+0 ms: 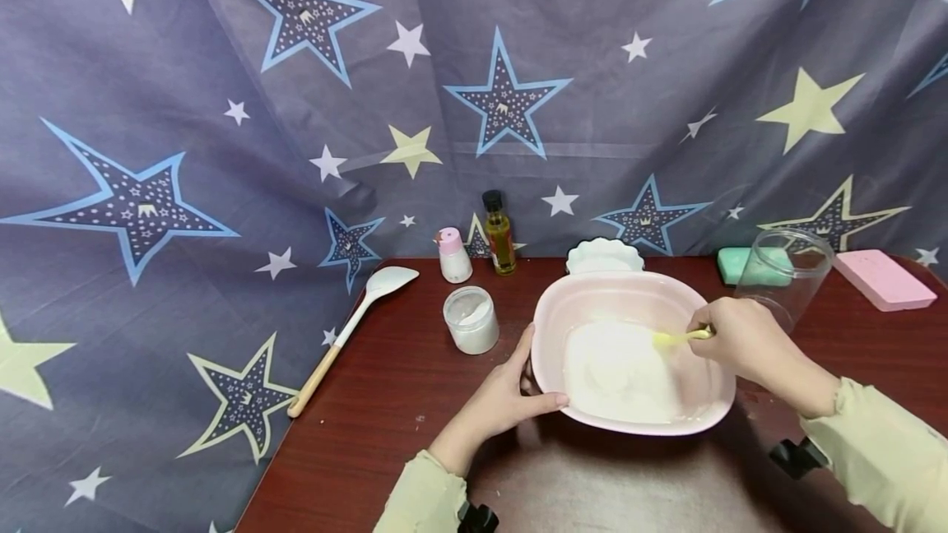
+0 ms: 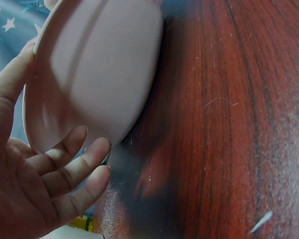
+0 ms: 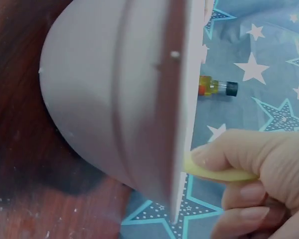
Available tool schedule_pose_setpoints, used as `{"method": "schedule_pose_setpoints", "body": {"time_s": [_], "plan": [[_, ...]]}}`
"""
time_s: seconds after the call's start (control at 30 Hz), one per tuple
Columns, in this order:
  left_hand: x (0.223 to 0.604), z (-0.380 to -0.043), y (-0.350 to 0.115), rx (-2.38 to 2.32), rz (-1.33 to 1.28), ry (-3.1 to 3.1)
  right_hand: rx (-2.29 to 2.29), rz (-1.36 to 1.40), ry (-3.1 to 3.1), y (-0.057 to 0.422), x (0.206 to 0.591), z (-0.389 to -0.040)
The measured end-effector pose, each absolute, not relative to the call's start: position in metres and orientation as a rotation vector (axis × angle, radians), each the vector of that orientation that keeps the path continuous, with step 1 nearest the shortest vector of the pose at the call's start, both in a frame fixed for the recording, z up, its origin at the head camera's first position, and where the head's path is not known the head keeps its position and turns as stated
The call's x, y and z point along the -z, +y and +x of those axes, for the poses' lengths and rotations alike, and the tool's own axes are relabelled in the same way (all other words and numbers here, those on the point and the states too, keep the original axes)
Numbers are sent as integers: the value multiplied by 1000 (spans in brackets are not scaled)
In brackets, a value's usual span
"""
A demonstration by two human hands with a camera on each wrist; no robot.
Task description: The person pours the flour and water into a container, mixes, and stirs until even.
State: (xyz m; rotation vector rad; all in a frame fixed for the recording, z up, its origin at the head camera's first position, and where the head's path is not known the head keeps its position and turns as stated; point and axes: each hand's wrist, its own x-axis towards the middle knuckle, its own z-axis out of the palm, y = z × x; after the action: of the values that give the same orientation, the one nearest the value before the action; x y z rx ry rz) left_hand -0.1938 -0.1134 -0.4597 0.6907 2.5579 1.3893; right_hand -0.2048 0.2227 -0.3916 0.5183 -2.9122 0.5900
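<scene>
A pale pink basin stands on the table with white contents on its bottom; whether powder or liquid, I cannot tell. My left hand holds its left rim, thumb over the edge and fingers curled against the outside wall, as the left wrist view shows. Over the basin's right side, my right hand pinches a small yellow utensil by its handle. The utensil's pale yellow end points down into the basin at the edge of the white contents. Its exact shape is too small to tell.
Left of the basin stand an uncovered jar of white powder, a pink-capped shaker and an oil bottle. A white spatula with wooden handle lies farther left. Behind are a scalloped dish, green sponge, clear cup and pink sponge.
</scene>
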Motion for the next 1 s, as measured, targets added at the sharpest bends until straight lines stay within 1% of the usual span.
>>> {"method": "schedule_pose_setpoints", "body": {"time_s": [0.23, 0.5, 0.77, 1.0], "plan": [[460, -194, -114, -1400, 692, 2549, -582, 567, -3017, 227, 382, -197], [459, -194, -114, -1383, 687, 2559, -640, 714, -3061, 224, 374, -190], [462, -194, -115, -1404, 697, 2547, -774, 846, -2959, 215, 380, -191], [463, -194, -115, -1399, 692, 2551, -849, 942, -2744, 200, 392, -191]]}}
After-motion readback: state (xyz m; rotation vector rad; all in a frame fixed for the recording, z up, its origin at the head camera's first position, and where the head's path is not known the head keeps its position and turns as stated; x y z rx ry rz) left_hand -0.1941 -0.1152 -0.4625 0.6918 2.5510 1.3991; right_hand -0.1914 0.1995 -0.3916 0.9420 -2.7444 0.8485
